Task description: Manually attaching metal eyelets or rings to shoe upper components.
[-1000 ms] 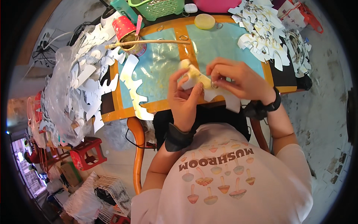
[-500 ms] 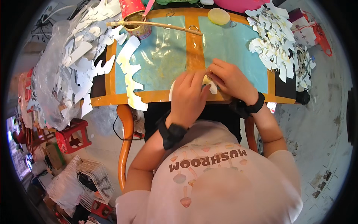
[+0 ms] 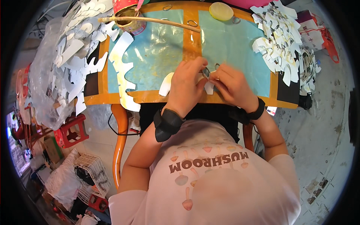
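both hands are over the near edge of the worktop [image 3: 161, 56], which has blue-green sheets bordered with orange tape. the left hand [image 3: 185, 86] is bent, and its index finger and thumb are clamped on a small metal ring [image 3: 206, 72], which stands tilted between the two hands. the right hand [image 3: 233, 83] is just beside it, with its fingertips brought near the ring; i cannot tell if they are pinched on something or are a little apart. a white cut piece [image 3: 166, 84] comes out at the left of the left hand, partly covered by it, and a white part [image 3: 209, 88] shows below the ring, between the hands; i cannot tell if they are one same piece. on the left of the worktop lies a white strip [image 3: 120, 71] with notches and yellowish stains. behind it is a red can [image 3: 133, 27], and a thin stick [image 3: 165, 21] passes across it. a loose ring [image 3: 192, 23] lies near the end of the stick, and a pale yellow disc [image 3: 221, 11] is farther back. heaps of white cut pieces lie at both sides of the worktop
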Available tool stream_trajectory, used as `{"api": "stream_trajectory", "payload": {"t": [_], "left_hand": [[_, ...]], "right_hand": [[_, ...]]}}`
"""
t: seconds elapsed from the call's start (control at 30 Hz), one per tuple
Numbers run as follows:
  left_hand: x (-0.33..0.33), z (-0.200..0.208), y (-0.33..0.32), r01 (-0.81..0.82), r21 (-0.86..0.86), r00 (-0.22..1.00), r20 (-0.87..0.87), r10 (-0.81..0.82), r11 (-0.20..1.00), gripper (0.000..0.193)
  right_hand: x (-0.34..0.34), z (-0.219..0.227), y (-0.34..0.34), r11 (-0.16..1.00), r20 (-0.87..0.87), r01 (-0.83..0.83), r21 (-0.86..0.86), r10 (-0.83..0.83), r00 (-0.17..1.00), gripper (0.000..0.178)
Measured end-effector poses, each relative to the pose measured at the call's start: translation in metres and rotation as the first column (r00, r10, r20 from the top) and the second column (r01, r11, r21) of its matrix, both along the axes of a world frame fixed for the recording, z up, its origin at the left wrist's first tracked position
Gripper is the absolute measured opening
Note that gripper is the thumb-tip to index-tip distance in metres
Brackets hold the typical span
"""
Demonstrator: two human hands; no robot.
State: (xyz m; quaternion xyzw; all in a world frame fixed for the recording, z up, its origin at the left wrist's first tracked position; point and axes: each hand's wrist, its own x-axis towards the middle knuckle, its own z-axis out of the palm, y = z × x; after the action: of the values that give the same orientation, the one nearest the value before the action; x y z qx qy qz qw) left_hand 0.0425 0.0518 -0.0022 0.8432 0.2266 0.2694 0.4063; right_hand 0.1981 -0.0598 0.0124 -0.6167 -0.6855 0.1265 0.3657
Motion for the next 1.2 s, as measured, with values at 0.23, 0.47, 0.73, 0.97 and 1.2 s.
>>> {"api": "stream_trajectory", "payload": {"t": [0.23, 0.47, 0.73, 0.97, 1.2], "left_hand": [[-0.007, -0.008, -0.007, -0.036, 0.323, 0.999, -0.01, 0.042, 0.946, 0.02], [-0.008, -0.01, -0.011, -0.071, 0.394, 0.997, -0.008, 0.081, 0.917, 0.02], [-0.008, -0.009, -0.013, -0.093, 0.416, 0.995, 0.006, 0.1, 0.905, 0.021], [-0.008, -0.012, -0.012, -0.106, 0.414, 0.994, 0.019, 0.108, 0.904, 0.018], [-0.008, -0.009, -0.012, -0.088, 0.43, 0.995, -0.005, 0.1, 0.898, 0.023]], "right_hand": [[-0.001, -0.006, -0.008, 0.994, -0.004, 0.035, 0.103, -0.035, 0.999, 0.016], [-0.01, 0.003, -0.002, 0.926, -0.316, 0.349, -0.145, -0.377, 0.871, 0.011], [-0.016, 0.001, 0.007, 0.906, -0.266, 0.35, -0.24, -0.408, 0.873, 0.011], [-0.025, -0.005, 0.002, 0.882, -0.239, 0.446, -0.152, -0.47, 0.85, 0.011], [-0.02, -0.015, 0.005, 0.911, -0.108, 0.406, -0.078, -0.412, 0.905, 0.016]]}}
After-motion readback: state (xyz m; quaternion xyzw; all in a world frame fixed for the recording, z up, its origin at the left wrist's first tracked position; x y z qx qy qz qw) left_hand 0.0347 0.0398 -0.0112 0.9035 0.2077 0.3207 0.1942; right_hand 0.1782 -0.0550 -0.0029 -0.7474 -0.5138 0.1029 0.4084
